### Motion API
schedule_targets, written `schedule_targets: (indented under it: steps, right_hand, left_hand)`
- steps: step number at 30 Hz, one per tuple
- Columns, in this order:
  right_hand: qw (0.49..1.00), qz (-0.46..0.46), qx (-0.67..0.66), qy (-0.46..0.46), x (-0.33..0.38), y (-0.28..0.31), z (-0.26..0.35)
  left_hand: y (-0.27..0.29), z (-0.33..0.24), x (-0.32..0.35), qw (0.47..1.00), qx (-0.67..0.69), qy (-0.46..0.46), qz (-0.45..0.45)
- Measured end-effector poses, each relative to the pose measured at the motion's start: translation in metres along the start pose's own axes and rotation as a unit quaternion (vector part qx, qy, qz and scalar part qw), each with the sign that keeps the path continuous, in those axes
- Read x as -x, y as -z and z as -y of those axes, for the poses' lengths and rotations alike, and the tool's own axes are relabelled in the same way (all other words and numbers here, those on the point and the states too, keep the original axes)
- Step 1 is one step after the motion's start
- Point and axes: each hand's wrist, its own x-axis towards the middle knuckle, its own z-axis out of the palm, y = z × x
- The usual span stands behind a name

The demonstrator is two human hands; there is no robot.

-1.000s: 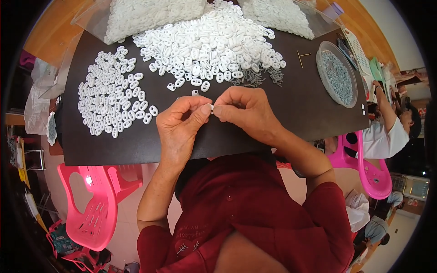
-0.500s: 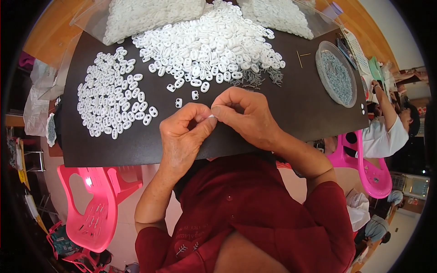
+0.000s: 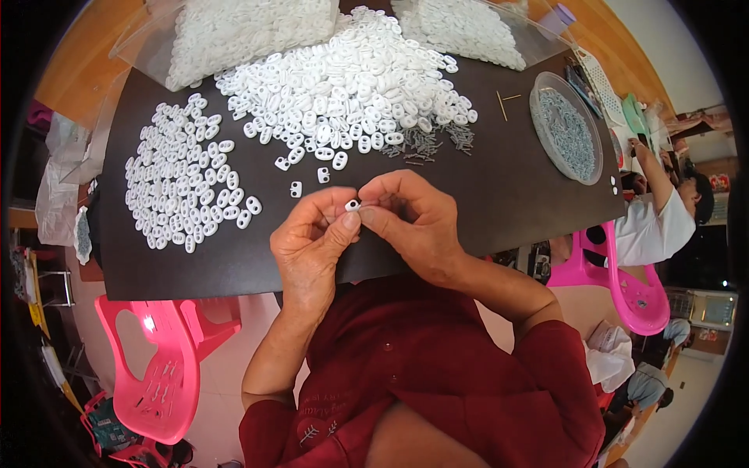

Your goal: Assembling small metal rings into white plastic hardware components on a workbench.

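A small white plastic piece (image 3: 353,207) with a dark opening is pinched between my fingertips, over the table's near part. My left hand (image 3: 307,238) grips it between thumb and forefinger. The thumb and forefinger of my right hand (image 3: 417,222) close on its right side; whether they also hold a smaller part is hidden. Just beyond my left hand lie two loose white pieces (image 3: 324,175), each with an open notch. A large heap of white oval two-hole pieces (image 3: 335,86) rises further back, with small grey pins (image 3: 425,142) at its right foot.
White oval pieces (image 3: 179,171) spread on the dark table (image 3: 507,187) at left. A round clear tray (image 3: 601,160) of grey pins stands right, near thin brass-coloured rods (image 3: 502,105). Filled clear bags (image 3: 250,35) lie behind. Pink chairs (image 3: 168,390) flank the table; another person (image 3: 659,226) sits at right.
The view has shifted slightly. My fingers have turned the white piece so its dark opening shows, where before only a sliver was visible. Both hands stay together.
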Motion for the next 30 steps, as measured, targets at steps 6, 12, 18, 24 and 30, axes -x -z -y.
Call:
schedule_targets:
  steps: [6,12,18,24,30]
  right_hand:
    - [0.959,-0.027,0.216,0.182,-0.01,0.03,-0.008]
    - [0.892,-0.071,0.394,0.211,-0.031,0.077,-0.017]
    - [0.84,-0.041,0.464,0.279,-0.034,0.073,-0.022]
    - [0.801,-0.02,0.515,0.305,-0.038,0.07,-0.03]
    - [0.777,-0.005,0.546,0.313,-0.037,0.068,-0.028]
  left_hand:
    - [0.003,0.007,0.001,0.999,0.0,0.033,0.016]
    - [0.004,0.011,0.0,0.999,-0.029,0.032,0.032]
    - [0.005,0.012,0.0,0.998,-0.033,0.021,0.042]
    - [0.006,0.013,0.001,0.998,-0.037,0.016,0.041]
    - [0.005,0.014,0.0,0.999,-0.03,0.016,0.033]
